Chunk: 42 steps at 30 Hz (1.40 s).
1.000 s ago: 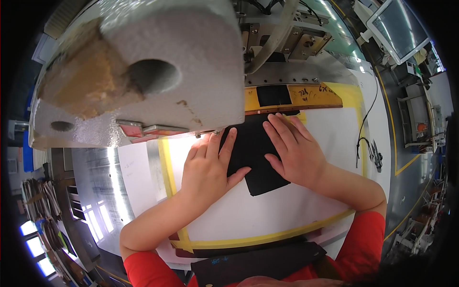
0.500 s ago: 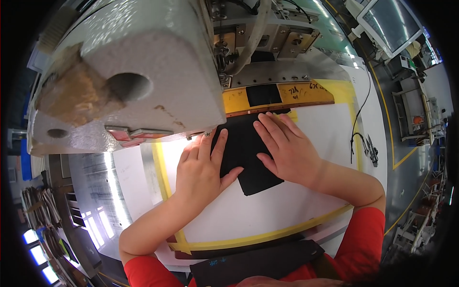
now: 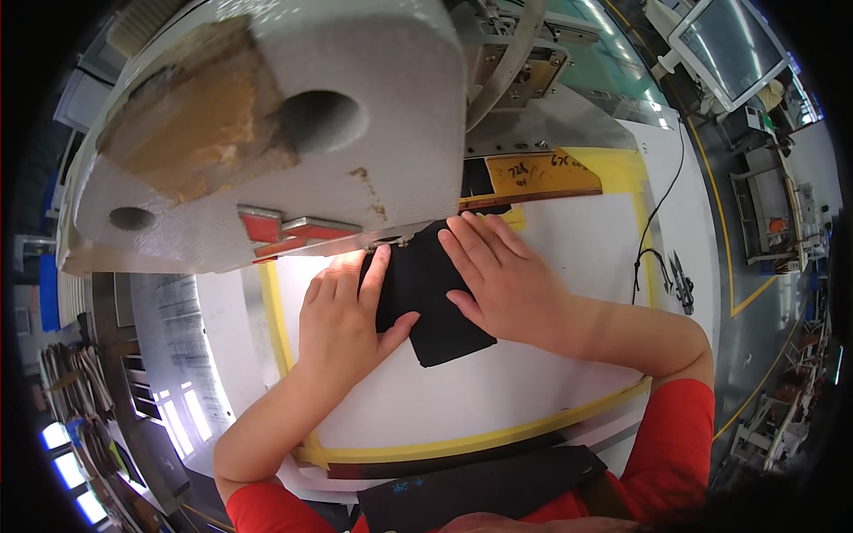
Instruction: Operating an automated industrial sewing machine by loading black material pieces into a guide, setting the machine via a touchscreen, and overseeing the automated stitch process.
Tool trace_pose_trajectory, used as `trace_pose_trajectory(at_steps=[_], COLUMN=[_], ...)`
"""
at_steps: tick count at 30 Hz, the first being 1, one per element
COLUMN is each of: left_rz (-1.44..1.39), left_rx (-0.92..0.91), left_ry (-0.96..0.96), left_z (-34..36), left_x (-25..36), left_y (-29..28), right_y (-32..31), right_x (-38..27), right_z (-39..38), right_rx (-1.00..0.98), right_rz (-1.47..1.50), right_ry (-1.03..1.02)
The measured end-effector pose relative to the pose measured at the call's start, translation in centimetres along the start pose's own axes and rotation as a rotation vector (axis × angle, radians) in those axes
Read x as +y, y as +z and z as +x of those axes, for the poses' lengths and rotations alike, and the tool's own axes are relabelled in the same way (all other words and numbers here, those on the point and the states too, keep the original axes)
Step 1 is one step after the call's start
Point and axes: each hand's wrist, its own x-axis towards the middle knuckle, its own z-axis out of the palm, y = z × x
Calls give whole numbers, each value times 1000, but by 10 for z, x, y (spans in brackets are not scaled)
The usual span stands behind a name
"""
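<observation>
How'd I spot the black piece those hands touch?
Find the big grey machine head, upper left, then the white surface below, edged with yellow tape. The black piece lies there, between left hand and right hand. Unlike the black patch on the yellow bar, both hands touch it.

Head camera: left one of a side-by-side pair on the person's head, wide fisheye
Facing: down and forward over the work surface point(image 3: 533, 391)
Machine head point(image 3: 409, 133): very near the lens, large toward ten o'clock
Left hand point(image 3: 339, 315), right hand point(image 3: 511, 284): farther below, near centre
Screen point(image 3: 733, 49): well beyond, at two o'clock
</observation>
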Motion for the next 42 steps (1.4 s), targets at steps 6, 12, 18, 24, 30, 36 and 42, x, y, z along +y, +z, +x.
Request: trace_pose_trajectory(at_steps=[6,12,18,24,30,36,42], left_rz=[37,34,28,30,24,46,-64], left_rx=[12,17,5,-14,0,-16,-5], left_ry=[-8,-32,-63,-97,-94,-113,-22], left_z=[4,3,4,4,5,4,25], left_x=[5,9,13,17,17,18,40], left_y=[-7,-13,-17,-17,-14,-17,-24], right_y=[-2,-4,-6,-9,-7,-34,-21], right_x=[2,3,7,15,22,45,66], right_z=[0,-1,-4,-8,-13,-36,-31], right_rx=[6,8,116,99,114,32,86], right_rz=[-20,15,115,83,98,373,503], right_ry=[-23,-52,-65,-100,-113,-9,-33])
